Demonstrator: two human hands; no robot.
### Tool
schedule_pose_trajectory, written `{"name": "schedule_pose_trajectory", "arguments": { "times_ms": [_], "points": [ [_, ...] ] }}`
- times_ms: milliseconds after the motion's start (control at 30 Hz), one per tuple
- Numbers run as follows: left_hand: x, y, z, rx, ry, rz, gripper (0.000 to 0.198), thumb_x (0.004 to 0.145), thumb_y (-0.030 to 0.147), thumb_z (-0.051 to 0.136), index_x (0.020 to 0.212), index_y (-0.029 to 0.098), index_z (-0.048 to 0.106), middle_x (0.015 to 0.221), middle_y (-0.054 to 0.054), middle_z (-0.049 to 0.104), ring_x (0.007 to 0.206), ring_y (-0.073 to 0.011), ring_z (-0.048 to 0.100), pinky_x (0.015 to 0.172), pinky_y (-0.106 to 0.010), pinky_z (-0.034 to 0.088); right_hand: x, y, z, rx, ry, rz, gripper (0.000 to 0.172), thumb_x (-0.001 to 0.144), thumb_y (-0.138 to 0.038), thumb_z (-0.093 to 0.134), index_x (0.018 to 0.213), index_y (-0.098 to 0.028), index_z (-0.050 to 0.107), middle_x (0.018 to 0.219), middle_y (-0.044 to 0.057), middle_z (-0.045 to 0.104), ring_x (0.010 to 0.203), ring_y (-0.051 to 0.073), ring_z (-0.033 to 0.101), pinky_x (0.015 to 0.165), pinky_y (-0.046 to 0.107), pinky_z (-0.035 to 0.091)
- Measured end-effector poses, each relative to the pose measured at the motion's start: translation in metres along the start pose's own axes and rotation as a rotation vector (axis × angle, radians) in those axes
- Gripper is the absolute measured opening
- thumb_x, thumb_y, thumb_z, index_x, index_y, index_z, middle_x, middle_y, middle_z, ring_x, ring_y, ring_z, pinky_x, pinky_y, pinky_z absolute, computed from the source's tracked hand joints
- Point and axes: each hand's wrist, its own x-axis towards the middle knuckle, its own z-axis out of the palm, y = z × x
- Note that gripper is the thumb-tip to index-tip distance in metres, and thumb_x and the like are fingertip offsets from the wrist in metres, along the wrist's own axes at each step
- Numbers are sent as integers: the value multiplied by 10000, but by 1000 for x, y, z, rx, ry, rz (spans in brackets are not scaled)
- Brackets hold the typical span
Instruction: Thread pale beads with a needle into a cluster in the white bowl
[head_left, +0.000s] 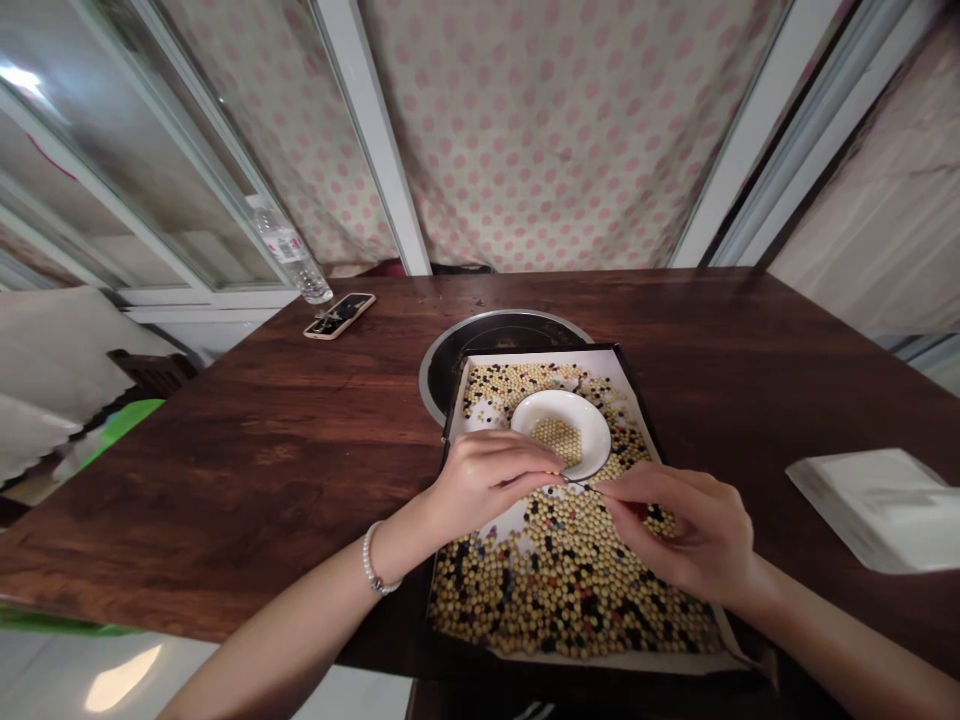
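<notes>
My left hand (pixel 502 478) is closed in a pinch at the front rim of a small white bowl (pixel 598 425). Opposite it, my right hand (pixel 682 525) pinches too, thumb against forefinger. Between the two sets of fingertips runs a short dark thin cord (pixel 576 482), with what looks like a dark bead on it near the right fingertips. Pale yellow beads (pixel 559 440) lie in the bowl. The bowl stands in a shallow box (pixel 544 358) strewn with yellow, black and a few red beads (pixel 570 575). My fingers hide part of the cord.
The box rests on a dark wooden table (pixel 300 480), overlapping a round black inset (pixel 442 365) with a metal rim. A phone (pixel 340 316) and a clear plastic bottle (pixel 289 250) are at the far left. On the right lies a white plastic-looking packet (pixel 877 505).
</notes>
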Motion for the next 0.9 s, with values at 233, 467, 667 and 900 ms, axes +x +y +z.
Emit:
{"name": "schedule_pose_trajectory", "arguments": {
  "times_ms": [233,467,667,900],
  "points": [
    [0,1,-1,11,-22,5,94,802,190,638,887,199,677,850,-18,734,857,-144,683,778,-288,582,1,1,2,-9,-57,-5,242,741,-12,591,921,-171,615,743,45,670,630,126,631,528,234,515],
    [1,4,-1,10,-103,50,95,796,240,645,881,207,675,858,-11,733,838,-133,679,751,-272,575,6,1,5,8,-151,22,170,789,-44,575,899,-149,650,710,51,662,611,114,621,532,230,517],
    [1,1,-1,-22,-100,20,79,819,213,617,874,204,672,850,-18,730,835,-121,673,757,-264,560,3,1,2,9,-86,27,227,750,-16,585,907,-175,624,735,35,665,627,122,621,548,242,517],
    [3,-1,0,-14,-61,20,50,802,212,638,834,189,669,789,-25,728,762,-130,676,706,-275,543,-3,0,-2,42,29,2,299,716,14,580,943,-178,602,690,2,625,598,113,594,535,244,500]
  ]
}}
